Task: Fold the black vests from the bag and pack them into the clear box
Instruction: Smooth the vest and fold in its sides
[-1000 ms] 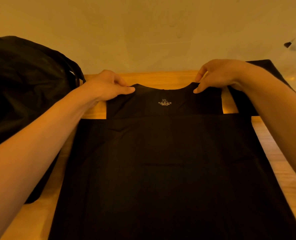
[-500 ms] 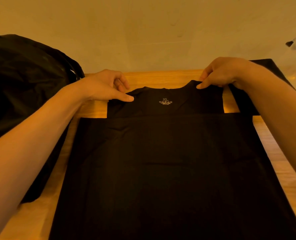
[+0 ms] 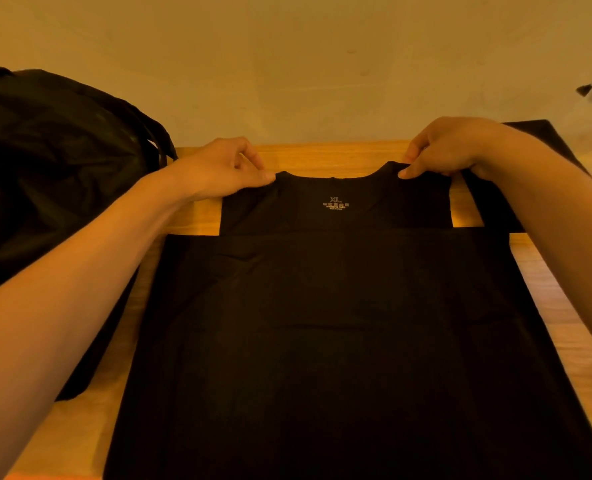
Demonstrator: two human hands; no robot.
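Observation:
A black vest [image 3: 336,323] lies flat on the wooden table [image 3: 197,216], neck end away from me, with a pale XL print below the neckline. My left hand [image 3: 225,168] pinches the vest's left shoulder strap between thumb and fingers. My right hand [image 3: 447,150] pinches the right shoulder strap the same way. Both straps are held at the table's far side, close to the wall. A black bag [image 3: 52,174] slumps on the left of the table. The clear box is not in view.
More black fabric [image 3: 495,202] lies at the back right, partly under my right forearm. A pale wall [image 3: 294,64] rises directly behind the table's far edge. Bare wood shows along the right side [image 3: 557,306] and front left.
My left hand's fingers, lifted half a second ago, have closed onto the left strap again. The right hand stays on the right strap. The vest has hardly moved.

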